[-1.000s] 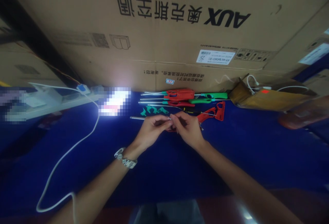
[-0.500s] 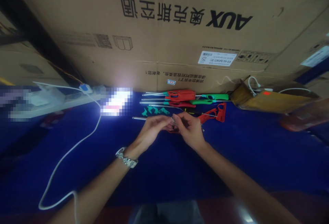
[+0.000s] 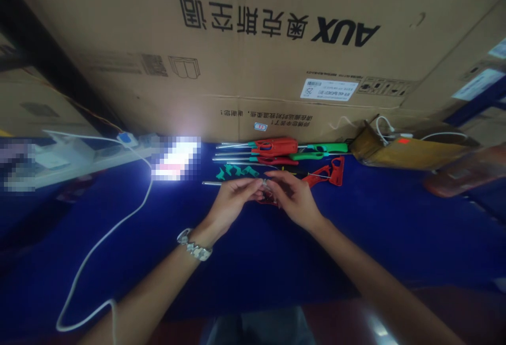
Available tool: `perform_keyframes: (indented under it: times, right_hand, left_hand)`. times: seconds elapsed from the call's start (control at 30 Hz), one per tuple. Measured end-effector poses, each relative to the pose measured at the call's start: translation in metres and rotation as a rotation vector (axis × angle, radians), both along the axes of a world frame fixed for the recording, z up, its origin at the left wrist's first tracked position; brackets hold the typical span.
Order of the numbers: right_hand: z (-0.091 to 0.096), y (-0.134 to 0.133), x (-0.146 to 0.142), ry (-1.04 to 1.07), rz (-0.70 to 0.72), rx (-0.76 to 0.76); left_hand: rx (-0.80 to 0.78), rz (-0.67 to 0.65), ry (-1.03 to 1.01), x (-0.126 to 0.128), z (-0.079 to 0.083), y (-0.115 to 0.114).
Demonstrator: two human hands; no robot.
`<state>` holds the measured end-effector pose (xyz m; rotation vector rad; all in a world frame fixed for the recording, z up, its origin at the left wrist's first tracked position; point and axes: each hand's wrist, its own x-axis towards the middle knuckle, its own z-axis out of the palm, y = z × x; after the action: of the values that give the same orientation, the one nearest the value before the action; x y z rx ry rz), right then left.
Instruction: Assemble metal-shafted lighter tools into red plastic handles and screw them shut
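My left hand [image 3: 233, 197] and my right hand [image 3: 297, 198] meet over the blue table. Fingertips of both are closed on a small pale part [image 3: 264, 182], too small and blurred to name. Right under them lies a red plastic piece [image 3: 268, 197], mostly covered by the hands. A thin metal tube [image 3: 211, 183] sticks out to the left behind my left hand. Just beyond the fingers are several small green plastic pieces [image 3: 237, 171]. Red long-nosed lighters [image 3: 276, 147] and a green one [image 3: 334, 148] lie behind, with a red handle shell [image 3: 336, 172] to the right.
A large cardboard box [image 3: 237, 81] walls off the back. At the right stand an open yellowish box [image 3: 419, 152] with white cables and a reddish-brown object [image 3: 462, 173]. A white cable [image 3: 103, 239] crosses the left side near a bright pixelated patch.
The view has shifted slightly. Both hands stay together over the same spot, with the right fingers slightly moved around the small pale part.
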<state>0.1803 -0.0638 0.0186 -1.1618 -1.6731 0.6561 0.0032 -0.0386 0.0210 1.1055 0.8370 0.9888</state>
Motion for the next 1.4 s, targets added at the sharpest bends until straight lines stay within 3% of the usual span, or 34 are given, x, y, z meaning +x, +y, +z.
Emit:
perform_keyframes:
  times: [0.13,0.2,0.33,0.4,0.47,0.57,0.67,0.83,1.1,1.4]
  right_hand:
    - [0.000,-0.002,0.002,-0.104,0.014,0.040]
    - [0.000,-0.002,0.004,-0.155,0.008,0.062]
    - [-0.002,0.003,0.013,-0.189,-0.040,0.083]
    - [-0.003,0.007,0.018,-0.192,-0.043,0.073]
    - [-0.003,0.010,0.022,-0.213,-0.034,0.057]
    - [-0.001,0.010,0.026,-0.269,-0.008,0.047]
    - [0.002,0.006,0.030,-0.308,0.021,0.014]
    - [0.004,0.002,0.036,-0.324,0.077,-0.054]
    - [-0.002,0.022,0.025,-0.392,0.167,0.057]
    - [-0.012,0.012,0.027,-0.528,0.095,0.116]
  left_hand:
    - [0.042,0.017,0.066,0.002,-0.001,-0.001]
    - [0.150,0.019,0.209,-0.002,0.000,0.001]
    - [0.672,0.145,0.688,-0.021,0.004,0.013]
    - [0.910,0.083,0.812,-0.030,0.003,0.021]
    - [1.017,-0.075,0.890,-0.033,0.000,0.027]
    - [1.042,-0.257,0.924,-0.025,-0.004,0.034]
    - [0.999,-0.305,0.897,-0.014,-0.007,0.036]
    - [0.967,-0.286,0.900,-0.019,-0.009,0.040]
    - [0.953,-0.251,0.920,-0.036,-0.010,0.038]
    - [0.954,-0.241,0.929,-0.037,-0.011,0.036]
